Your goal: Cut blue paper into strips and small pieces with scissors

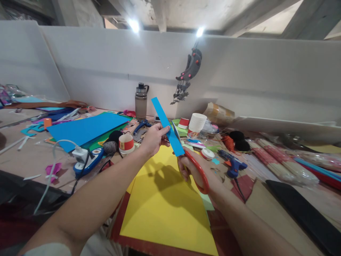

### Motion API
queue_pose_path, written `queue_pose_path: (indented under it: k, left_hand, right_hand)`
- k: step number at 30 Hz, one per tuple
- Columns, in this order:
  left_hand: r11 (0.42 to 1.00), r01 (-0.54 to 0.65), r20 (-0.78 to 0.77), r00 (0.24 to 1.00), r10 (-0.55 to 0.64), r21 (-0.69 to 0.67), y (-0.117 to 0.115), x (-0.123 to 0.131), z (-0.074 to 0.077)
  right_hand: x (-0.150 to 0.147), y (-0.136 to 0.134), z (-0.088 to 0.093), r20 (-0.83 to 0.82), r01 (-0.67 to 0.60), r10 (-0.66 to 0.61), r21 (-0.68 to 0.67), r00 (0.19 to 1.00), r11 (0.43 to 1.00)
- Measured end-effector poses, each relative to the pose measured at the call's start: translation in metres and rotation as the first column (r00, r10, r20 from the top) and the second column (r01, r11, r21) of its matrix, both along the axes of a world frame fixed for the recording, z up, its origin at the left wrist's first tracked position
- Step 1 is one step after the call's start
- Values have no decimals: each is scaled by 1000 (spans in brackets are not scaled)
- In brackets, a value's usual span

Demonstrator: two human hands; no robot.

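A person's left hand (156, 139) holds a narrow blue strip (174, 141) above a large yellow sheet (165, 206), roughly centred in the view from the head. The strip is flat, smooth and matte like stiff paper, with straight edges and squared ends. Its long axis runs diagonally: the far end points up and left toward a white partition (101, 60), the near end down and right toward the right hand (188, 167). The left fingers pinch the strip near its middle, thumb on top, the others partly hidden behind it. The right fingers curl around the glossy orange-red handles of a pair of scissors (199, 168); a pale metal blade shows alongside the strip's right edge. I cannot tell how far apart the blades stand, or whether they touch the paper.

The yellow sheet is smooth and rectangular, marked by the hands' soft shadows. To the left, on the desk (37, 161), a broad blue sheet (90, 128) lies near a rounded grey yarn ball (110, 147) and a red-and-white paper cup (126, 144). Behind stands a cylindrical, translucent bottle (141, 106). To the right are a ribbed stack of white cups (197, 122), a blue plastic glue gun (234, 168) and plastic-wrapped bundles of thin sticks (277, 160). A dark grey crescent ornament (195, 64) with pink and red dots hangs before the partition.
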State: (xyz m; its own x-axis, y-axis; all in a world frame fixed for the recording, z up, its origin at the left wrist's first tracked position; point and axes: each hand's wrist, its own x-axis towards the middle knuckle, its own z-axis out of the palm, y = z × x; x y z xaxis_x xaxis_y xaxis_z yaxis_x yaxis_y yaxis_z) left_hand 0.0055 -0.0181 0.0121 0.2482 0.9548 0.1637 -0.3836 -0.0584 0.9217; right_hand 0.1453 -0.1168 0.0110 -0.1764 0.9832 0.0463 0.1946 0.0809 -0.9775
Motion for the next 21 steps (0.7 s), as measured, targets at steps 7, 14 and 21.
queue_pose_path:
  k: [7, 14, 21]
  left_hand:
    - [1000, 13, -17, 1000, -13, 0, -3, 3, -2]
    - [1000, 17, -33, 999, -17, 2, -5, 4, -2]
    - [1000, 9, -40, 999, -9, 0, -3, 4, -3]
  right_hand:
    - [-1, 1, -3, -12, 56, -57, -33, 998, 998]
    - [1, 2, -9, -44, 55, -57, -41, 997, 998]
    - [0, 2, -9, -62, 55, -59, -68, 996, 996]
